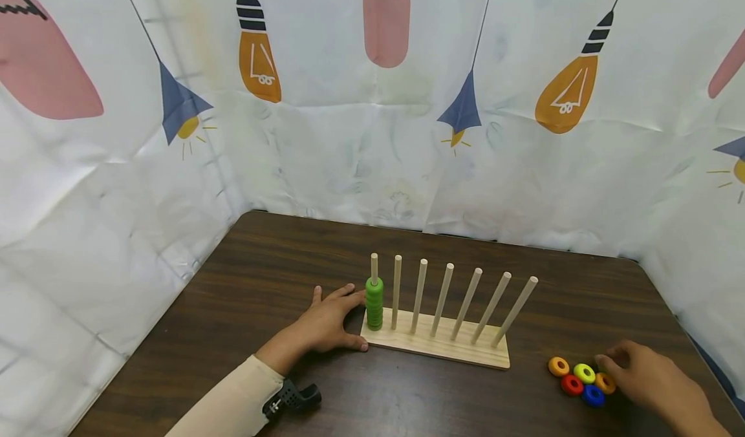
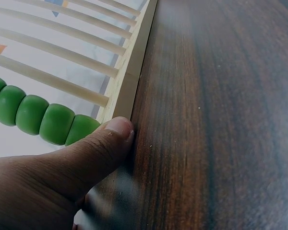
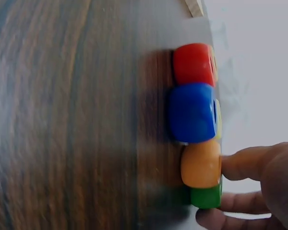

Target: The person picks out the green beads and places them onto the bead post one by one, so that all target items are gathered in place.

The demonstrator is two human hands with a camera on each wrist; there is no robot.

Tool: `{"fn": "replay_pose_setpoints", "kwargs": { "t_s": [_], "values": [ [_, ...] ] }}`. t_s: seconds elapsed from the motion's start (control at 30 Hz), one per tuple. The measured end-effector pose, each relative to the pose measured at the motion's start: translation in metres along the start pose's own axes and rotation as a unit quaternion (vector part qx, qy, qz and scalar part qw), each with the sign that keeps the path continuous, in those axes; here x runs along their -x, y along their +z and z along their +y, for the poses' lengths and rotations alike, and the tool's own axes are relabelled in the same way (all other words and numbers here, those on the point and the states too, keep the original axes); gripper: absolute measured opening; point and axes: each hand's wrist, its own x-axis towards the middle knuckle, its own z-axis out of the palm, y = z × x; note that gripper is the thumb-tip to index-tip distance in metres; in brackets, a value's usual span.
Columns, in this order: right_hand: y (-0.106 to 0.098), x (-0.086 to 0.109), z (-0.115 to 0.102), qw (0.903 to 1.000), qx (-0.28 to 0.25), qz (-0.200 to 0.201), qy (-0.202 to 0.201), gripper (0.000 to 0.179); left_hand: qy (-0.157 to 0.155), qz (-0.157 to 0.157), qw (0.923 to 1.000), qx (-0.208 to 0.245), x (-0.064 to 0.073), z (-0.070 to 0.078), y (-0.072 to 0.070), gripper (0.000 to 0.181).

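Note:
A wooden peg stand [image 1: 436, 337] has several upright pegs in a row on a pale base. Stacked green rings [image 1: 374, 304] fill the lower part of its leftmost peg. My left hand [image 1: 332, 320] grips the stand's left end, thumb on the front edge of the base, fingers towards the back. Beyond its right end, my right hand [image 1: 652, 375] pinches a green ring [image 3: 206, 197], partly hidden by the fingers. Beside that ring are orange [image 3: 201, 164], blue [image 3: 192, 112] and red [image 3: 193, 63] rings. A yellow ring [image 1: 584, 373] and another orange ring [image 1: 559, 366] lie there too.
The dark wooden table [image 1: 262, 249] carries everything. A white sheet [image 1: 326, 152] printed with lamps hangs behind it and along the sides. On the left wrist sits a black strapped device [image 1: 291, 398].

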Motion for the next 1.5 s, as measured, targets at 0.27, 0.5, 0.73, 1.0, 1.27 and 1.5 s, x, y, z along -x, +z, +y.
{"fn": "replay_pose_setpoints", "kwargs": {
  "t_s": [0.27, 0.5, 0.73, 1.0, 1.27, 1.5],
  "values": [
    [-0.001, 0.0, 0.005, 0.9996, -0.008, -0.023, 0.014, 0.087, 0.001, 0.0, 1.0, 0.001, 0.0, -0.001, 0.0, 0.089],
    [-0.003, -0.01, 0.0, 0.9993, -0.014, 0.027, -0.024, 0.09, 0.0, -0.001, 1.0, 0.004, 0.0, 0.0, 0.0, 0.09],
    [-0.006, -0.012, 0.002, 0.9997, -0.009, -0.011, 0.021, 0.104, 0.002, -0.002, 1.0, 0.0, -0.002, 0.0, 0.001, 0.091],
    [-0.006, -0.013, -0.004, 0.9998, -0.016, 0.014, -0.005, 0.09, 0.0, -0.001, 1.0, 0.0, -0.001, 0.0, 0.001, 0.09],
    [-0.009, -0.009, -0.029, 0.9907, -0.044, 0.092, -0.089, 0.051, -0.001, -0.005, 1.0, -0.002, -0.002, 0.0, 0.001, 0.09],
    [-0.015, 0.003, -0.056, 0.9638, -0.068, 0.18, -0.185, 0.038, 0.0, -0.003, 1.0, -0.005, -0.001, 0.0, 0.0, 0.09]
  ]
}}
